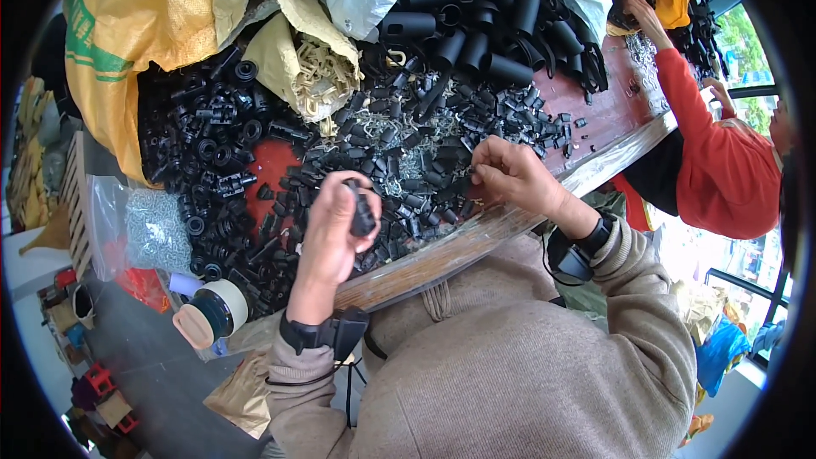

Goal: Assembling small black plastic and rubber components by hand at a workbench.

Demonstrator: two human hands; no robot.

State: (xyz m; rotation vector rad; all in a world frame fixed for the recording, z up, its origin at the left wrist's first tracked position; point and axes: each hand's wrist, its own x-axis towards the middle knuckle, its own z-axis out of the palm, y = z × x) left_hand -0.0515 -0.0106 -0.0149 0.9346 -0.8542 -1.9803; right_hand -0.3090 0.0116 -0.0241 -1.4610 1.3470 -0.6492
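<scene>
My left hand (325,234) is raised over the near side of the table, its fingers curled round a rounded black plastic part (364,216). To its right, my right hand (517,177) has thumb and forefinger pinched together low over the pile. Whatever sits between those fingertips is too small and dark to make out. Beneath and beyond both hands spreads a heap of small black plastic clips (412,195), mixed with small metal pieces (418,157).
Black tubes (510,70) spill from a white sack at the back. A yellow sack (170,17) and black ring-shaped parts (223,153) lie left. Cream hooks (323,76) fill a bag. A cup (217,310) stands at the near-left corner. A red-sleeved person (722,153) works at right.
</scene>
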